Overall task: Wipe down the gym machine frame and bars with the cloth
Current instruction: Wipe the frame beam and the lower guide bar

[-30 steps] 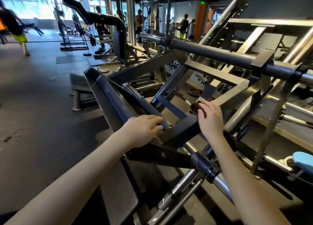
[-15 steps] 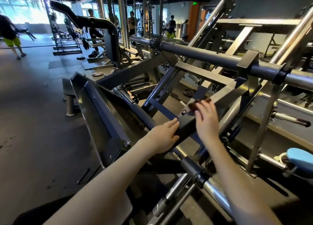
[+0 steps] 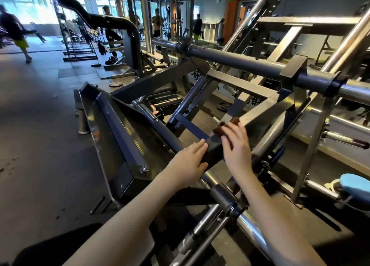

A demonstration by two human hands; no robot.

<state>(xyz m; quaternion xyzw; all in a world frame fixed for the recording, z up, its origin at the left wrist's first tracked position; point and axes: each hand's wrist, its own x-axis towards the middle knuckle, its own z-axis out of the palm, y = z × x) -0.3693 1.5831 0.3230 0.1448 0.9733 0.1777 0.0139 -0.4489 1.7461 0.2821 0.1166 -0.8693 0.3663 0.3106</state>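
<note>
- Since the earlier frames, the left hand (image 3: pixel 188 161) has been shifted up from the lower plate to the near end of the dark grey square steel beam (image 3: pixel 264 111).
- It is laid flat there with fingers straight, seemingly to steady the body while wiping is done.
- The right hand (image 3: pixel 237 145) is set on the beam's upper face, near the left hand but apart from it.
- The dark brown bunched cloth (image 3: pixel 234 122) is pressed beneath its fingers. Through the blur it cannot be told whether it is pinched or only pressed.
- Cloth is left showing past the fingertips, so a stroke up the beam is judged to be in hand.
- Beyond, the long round grey crossbar (image 3: pixel 230 58) and the polished chrome rail (image 3: pixel 254 229) are judged reachable for later wiping.
</note>
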